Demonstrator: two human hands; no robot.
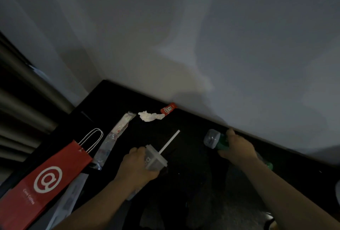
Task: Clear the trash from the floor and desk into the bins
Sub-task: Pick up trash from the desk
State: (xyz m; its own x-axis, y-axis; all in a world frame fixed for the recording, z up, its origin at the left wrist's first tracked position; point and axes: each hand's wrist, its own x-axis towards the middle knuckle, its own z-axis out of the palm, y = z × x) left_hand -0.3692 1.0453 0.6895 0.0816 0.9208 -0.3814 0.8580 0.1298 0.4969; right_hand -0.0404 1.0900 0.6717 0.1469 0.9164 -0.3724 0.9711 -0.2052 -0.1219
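Note:
On the dark desk (pixel 191 128) my left hand (pixel 138 167) is closed around a clear plastic cup (pixel 156 159) with a lid and a white straw (pixel 170 141), held tilted. My right hand (pixel 237 147) grips a green-labelled plastic bottle (pixel 214 139) lying on its side near the wall. Farther back on the desk lie a crumpled white tissue (pixel 150 116), a red ketchup sachet (pixel 167 108) against the wall, and a long clear plastic wrapper (pixel 114 136).
A red paper bag (pixel 44 183) with white handles and a white logo lies at the desk's left front, over a pale flat bag (pixel 70 198). A white wall runs behind the desk. Blinds or a curtain hang at the far left. No bin is in view.

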